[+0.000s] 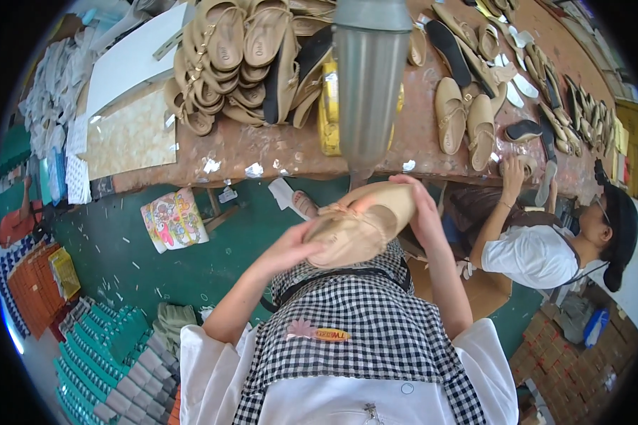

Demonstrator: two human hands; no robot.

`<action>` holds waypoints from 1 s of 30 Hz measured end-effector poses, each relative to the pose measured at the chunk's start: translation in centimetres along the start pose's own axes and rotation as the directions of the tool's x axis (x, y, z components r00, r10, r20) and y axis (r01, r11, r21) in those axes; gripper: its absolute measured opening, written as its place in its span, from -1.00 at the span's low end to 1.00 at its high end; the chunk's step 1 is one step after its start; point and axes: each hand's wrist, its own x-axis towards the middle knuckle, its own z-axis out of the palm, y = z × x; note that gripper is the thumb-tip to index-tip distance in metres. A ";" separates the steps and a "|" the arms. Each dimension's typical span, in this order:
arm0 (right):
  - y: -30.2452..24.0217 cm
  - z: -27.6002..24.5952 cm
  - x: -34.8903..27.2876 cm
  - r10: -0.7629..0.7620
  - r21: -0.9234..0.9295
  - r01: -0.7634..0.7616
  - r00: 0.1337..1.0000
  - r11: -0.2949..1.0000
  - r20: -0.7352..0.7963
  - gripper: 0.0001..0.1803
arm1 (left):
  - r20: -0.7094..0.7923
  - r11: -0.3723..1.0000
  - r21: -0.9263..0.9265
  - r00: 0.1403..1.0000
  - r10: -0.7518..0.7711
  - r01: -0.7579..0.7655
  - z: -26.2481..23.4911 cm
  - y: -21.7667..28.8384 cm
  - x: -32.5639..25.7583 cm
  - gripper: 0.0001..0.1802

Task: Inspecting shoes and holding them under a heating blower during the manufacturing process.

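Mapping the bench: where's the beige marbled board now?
In the head view, the beige marbled board lies at the bench's left, below the white board and left of the piled shoes.

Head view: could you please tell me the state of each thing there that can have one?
Beige shoe: held, insole partly showing
Left hand: closed on the shoe's left end
Right hand: gripping its right end
Shoe pile: heaped on the table
Table: cluttered with shoes and scraps
Checked apron: worn
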 end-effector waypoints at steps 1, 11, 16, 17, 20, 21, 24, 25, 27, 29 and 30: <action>1.0 0.9 0.3 0.020 -0.059 -0.024 0.997 0.998 -0.070 -0.59 | -0.141 0.999 -0.016 0.989 -0.037 0.035 -0.3 0.8 -0.8 -0.40; 2.2 3.1 1.1 0.021 0.071 -0.004 0.970 0.997 -0.244 -0.58 | -0.430 0.995 -0.065 0.902 0.039 -0.074 -2.7 2.4 -1.0 -0.58; 1.7 0.8 0.8 0.027 0.114 0.016 0.931 0.993 -0.364 -0.60 | -0.339 0.990 -0.086 0.938 0.079 -0.114 -1.2 3.0 1.6 -0.53; 1.7 0.5 0.8 0.031 0.128 0.019 0.924 0.992 -0.382 -0.60 | -0.334 0.990 -0.084 0.939 0.080 -0.114 -1.2 3.1 2.0 -0.53; 3.6 -1.1 1.0 0.039 0.217 0.045 0.929 0.975 -0.368 -0.60 | -0.211 0.927 -0.348 0.975 0.064 -0.136 -1.4 3.7 3.1 -0.54; 4.7 -1.7 1.3 0.043 0.288 0.057 0.943 0.956 -0.330 -0.60 | -0.210 0.928 -0.347 0.975 0.066 -0.137 -1.3 3.6 3.2 -0.54; 6.9 -2.2 0.8 0.097 0.452 0.026 0.964 0.891 -0.247 -0.59 | -0.206 0.980 -0.187 0.978 0.028 -0.068 -0.2 3.4 3.5 -0.54; 7.6 -2.3 0.7 0.112 0.459 0.009 0.965 0.888 -0.235 -0.59 | -0.230 0.973 -0.212 0.972 0.037 -0.087 0.3 3.2 3.5 -0.54; 8.6 -2.3 0.2 0.150 0.505 -0.031 0.969 0.862 -0.196 -0.58 | -0.234 0.964 -0.244 0.971 0.047 -0.105 0.9 2.8 3.3 -0.55; 9.4 -2.2 0.0 0.227 0.542 -0.102 0.959 0.834 -0.169 -0.57 | -0.215 0.966 -0.248 0.976 0.016 -0.071 1.1 2.8 2.8 -0.54; 9.4 -2.3 0.0 0.228 0.541 -0.103 0.959 0.834 -0.168 -0.57 | -0.194 0.967 -0.251 0.981 -0.013 -0.037 1.1 2.7 2.6 -0.54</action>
